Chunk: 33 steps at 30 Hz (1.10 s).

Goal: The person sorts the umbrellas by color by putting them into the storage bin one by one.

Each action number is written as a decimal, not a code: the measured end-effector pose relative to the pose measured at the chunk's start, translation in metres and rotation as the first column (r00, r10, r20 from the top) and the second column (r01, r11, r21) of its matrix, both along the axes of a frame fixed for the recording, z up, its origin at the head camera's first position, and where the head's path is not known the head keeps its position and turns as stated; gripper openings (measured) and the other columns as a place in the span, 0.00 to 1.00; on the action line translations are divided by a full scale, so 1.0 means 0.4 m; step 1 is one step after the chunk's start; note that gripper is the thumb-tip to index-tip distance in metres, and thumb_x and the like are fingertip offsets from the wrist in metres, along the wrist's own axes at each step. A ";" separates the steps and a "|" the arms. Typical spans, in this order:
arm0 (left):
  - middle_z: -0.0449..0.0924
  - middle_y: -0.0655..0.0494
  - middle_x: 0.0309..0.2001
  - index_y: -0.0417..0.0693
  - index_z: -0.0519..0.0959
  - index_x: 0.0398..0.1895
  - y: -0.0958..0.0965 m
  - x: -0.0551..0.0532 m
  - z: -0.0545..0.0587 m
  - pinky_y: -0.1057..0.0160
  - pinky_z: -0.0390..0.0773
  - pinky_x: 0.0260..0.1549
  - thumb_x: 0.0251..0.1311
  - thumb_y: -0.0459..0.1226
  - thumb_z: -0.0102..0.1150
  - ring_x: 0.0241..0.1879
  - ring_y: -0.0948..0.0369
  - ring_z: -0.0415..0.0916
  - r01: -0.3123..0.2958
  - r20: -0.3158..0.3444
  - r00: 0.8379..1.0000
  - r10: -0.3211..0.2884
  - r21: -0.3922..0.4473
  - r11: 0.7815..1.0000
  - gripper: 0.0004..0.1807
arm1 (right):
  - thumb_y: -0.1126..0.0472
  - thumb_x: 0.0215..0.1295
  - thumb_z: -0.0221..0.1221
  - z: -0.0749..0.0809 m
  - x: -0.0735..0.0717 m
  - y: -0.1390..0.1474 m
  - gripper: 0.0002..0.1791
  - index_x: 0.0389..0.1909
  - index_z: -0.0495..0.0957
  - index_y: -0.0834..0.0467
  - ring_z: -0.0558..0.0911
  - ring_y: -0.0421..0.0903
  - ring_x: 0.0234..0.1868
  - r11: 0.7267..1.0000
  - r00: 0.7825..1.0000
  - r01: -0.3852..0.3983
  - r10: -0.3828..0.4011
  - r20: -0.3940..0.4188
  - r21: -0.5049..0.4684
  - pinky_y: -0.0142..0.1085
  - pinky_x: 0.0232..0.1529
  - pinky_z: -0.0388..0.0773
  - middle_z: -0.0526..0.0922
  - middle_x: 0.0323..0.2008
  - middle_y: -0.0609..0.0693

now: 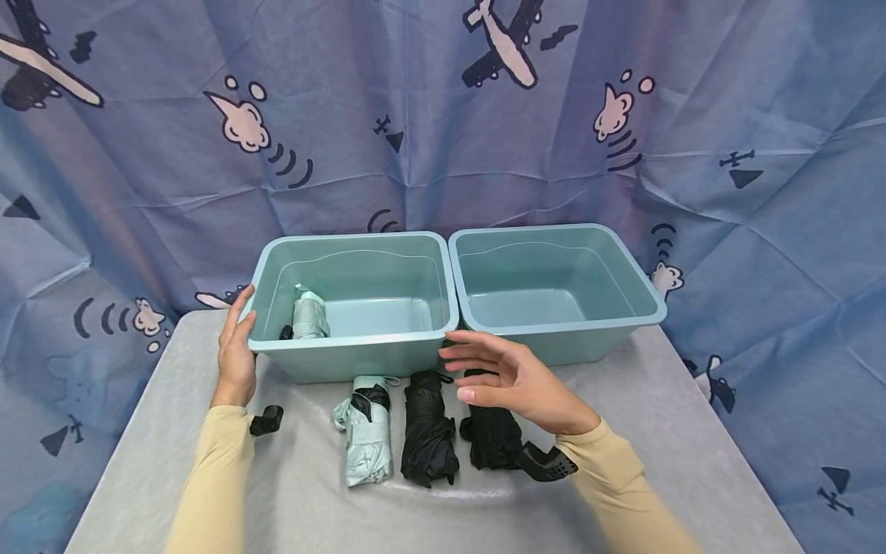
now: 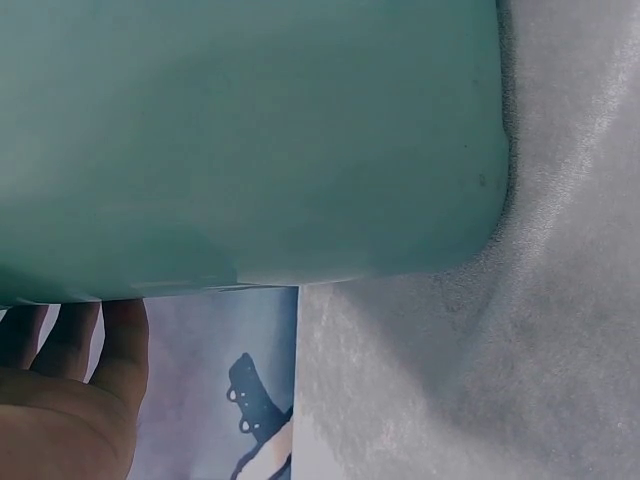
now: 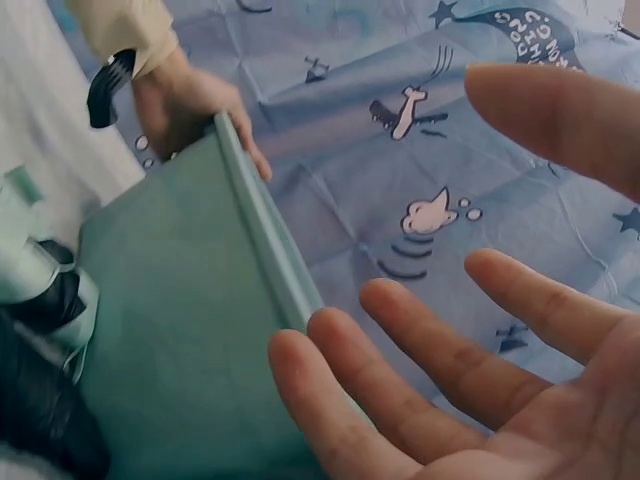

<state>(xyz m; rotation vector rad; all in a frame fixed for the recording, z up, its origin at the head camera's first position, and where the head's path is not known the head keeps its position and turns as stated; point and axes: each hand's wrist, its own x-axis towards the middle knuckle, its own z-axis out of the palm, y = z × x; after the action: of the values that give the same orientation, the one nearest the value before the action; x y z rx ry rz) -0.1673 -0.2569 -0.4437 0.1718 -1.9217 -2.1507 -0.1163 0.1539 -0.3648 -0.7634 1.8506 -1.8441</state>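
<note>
Two pale green plastic bins stand side by side; the left bin (image 1: 360,358) holds a mint-green folded umbrella (image 1: 309,315) at its left end. My left hand (image 1: 238,358) rests against that bin's left end, fingers extended along the wall and thumb at the rim. My right hand (image 1: 515,377) is held with spread fingers near the bin's front right corner, nothing in its grasp. In front of the bins lie another mint-green folded umbrella (image 1: 369,442), a black folded umbrella (image 1: 428,431) and a second black one (image 1: 493,438), partly hidden under my right hand.
The right bin (image 1: 564,342) stands against the left one, with nothing seen inside. A grey cloth covers the table (image 1: 298,500). Behind it hangs a blue curtain (image 1: 429,115) printed with airplanes. Each wrist bears a black strap mount (image 1: 547,463).
</note>
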 end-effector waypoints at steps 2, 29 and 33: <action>0.51 0.54 0.79 0.57 0.57 0.81 -0.001 0.001 0.000 0.49 0.52 0.71 0.81 0.38 0.32 0.74 0.54 0.52 0.000 0.001 1.000 0.000 0.003 1.000 0.28 | 0.68 0.67 0.65 -0.010 0.004 0.015 0.38 0.76 0.62 0.58 0.73 0.59 0.66 1.000 1.000 0.016 -0.016 -0.010 0.020 0.47 0.62 0.74 0.72 0.68 0.61; 0.55 0.51 0.77 0.57 0.58 0.80 0.003 0.002 0.004 0.51 0.56 0.69 0.81 0.38 0.33 0.72 0.53 0.56 -0.005 -0.001 1.000 0.005 -0.002 1.000 0.27 | 0.56 0.60 0.73 -0.194 -0.024 0.163 0.40 0.73 0.68 0.53 0.69 0.67 0.65 0.912 0.980 0.166 -0.194 0.039 0.375 0.50 0.56 0.74 0.68 0.67 0.67; 0.54 0.51 0.77 0.57 0.58 0.80 0.003 0.003 0.004 0.50 0.56 0.69 0.81 0.38 0.32 0.72 0.53 0.56 -0.004 0.001 1.000 0.004 0.000 1.000 0.27 | 0.55 0.58 0.75 -0.233 -0.029 0.173 0.41 0.72 0.70 0.53 0.71 0.64 0.64 0.890 0.980 0.166 -0.199 0.033 0.424 0.49 0.52 0.74 0.69 0.68 0.63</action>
<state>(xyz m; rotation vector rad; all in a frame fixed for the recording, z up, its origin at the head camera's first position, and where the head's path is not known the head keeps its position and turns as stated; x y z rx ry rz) -0.1660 -0.2558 -0.4419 0.1775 -1.9201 -2.1486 -0.1279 0.2231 -0.4580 -0.3705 2.2241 -1.4655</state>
